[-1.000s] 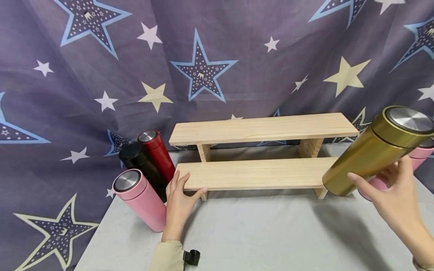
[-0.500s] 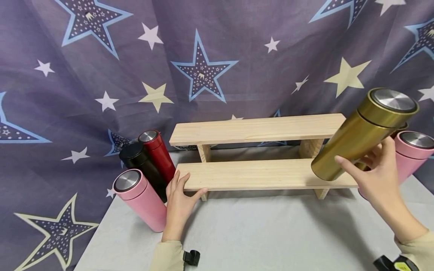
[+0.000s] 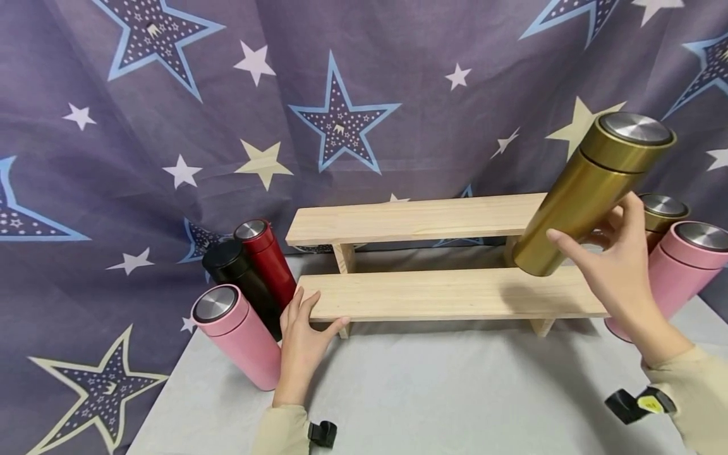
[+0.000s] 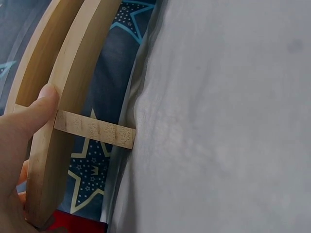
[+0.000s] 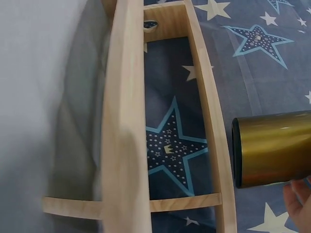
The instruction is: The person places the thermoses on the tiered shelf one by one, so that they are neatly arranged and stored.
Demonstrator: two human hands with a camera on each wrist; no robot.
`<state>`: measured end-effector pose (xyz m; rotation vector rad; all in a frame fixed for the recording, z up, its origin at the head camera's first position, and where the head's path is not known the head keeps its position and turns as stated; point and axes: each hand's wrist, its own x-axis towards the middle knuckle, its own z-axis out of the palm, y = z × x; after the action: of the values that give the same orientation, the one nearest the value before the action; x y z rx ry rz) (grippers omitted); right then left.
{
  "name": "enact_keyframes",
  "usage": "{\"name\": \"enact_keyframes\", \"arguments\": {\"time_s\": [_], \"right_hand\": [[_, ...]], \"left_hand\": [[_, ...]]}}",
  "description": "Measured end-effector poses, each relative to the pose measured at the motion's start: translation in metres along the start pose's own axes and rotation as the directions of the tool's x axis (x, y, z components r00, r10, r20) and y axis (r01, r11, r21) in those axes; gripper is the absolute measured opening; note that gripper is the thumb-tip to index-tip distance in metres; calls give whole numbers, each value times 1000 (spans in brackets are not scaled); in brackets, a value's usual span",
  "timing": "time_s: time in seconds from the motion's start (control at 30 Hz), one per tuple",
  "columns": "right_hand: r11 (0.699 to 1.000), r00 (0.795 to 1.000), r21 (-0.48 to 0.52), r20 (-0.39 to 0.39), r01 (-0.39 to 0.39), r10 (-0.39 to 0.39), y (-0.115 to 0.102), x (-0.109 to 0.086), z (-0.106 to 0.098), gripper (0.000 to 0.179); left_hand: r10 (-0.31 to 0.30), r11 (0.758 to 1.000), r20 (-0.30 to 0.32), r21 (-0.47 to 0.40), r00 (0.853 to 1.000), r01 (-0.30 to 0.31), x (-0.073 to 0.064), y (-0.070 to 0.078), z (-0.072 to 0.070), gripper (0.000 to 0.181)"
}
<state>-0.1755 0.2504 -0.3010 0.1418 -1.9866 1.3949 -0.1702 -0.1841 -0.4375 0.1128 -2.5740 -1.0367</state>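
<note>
My right hand (image 3: 620, 272) grips a gold thermos (image 3: 586, 183) with a silver-topped lid. It is held tilted in the air over the right part of a two-tier wooden shelf (image 3: 449, 294). In the right wrist view the base of the gold thermos (image 5: 272, 150) hangs apart from the shelf's upper board, with a few fingertips (image 5: 296, 199) showing at the edge. My left hand (image 3: 304, 347) holds the left end of the lower board. The left wrist view shows its thumb (image 4: 43, 104) against the board's front edge and other fingertips behind it.
Left of the shelf stand a pink thermos (image 3: 241, 341), a black thermos (image 3: 244, 284) and a red thermos (image 3: 267, 265), close together. On the right are another pink thermos (image 3: 682, 272) and a second gold thermos (image 3: 656, 218). A star-patterned curtain (image 3: 398, 76) hangs behind the grey-covered table (image 3: 455, 392).
My right hand has moved left and upward with the gold thermos, from beside the shelf's right end to above its right part. The left hand stays on the lower board.
</note>
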Motion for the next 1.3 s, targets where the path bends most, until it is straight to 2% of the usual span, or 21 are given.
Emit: {"name": "enact_keyframes", "arguments": {"time_s": [0.6,0.83,1.03,1.3], "right_hand": [[998,999,-48,25,-45,46,0,45,20,81],[993,998,-110,22,-52,54,5,62,26,81],[986,997,-161,50,-53,62,7,70,31,82],[977,994,-196,50,-86,97,12,84,41,84]], "left_hand": [[3,1000,-7,4,1000,-3,0,-2,1,82],[10,1000,-11,-1,1000,-10,0,-1,2,82],[15,1000,-13,0,1000,-15,-1,0,3,82],[12,1000,-11,2,1000,-12,0,0,1,82]]}}
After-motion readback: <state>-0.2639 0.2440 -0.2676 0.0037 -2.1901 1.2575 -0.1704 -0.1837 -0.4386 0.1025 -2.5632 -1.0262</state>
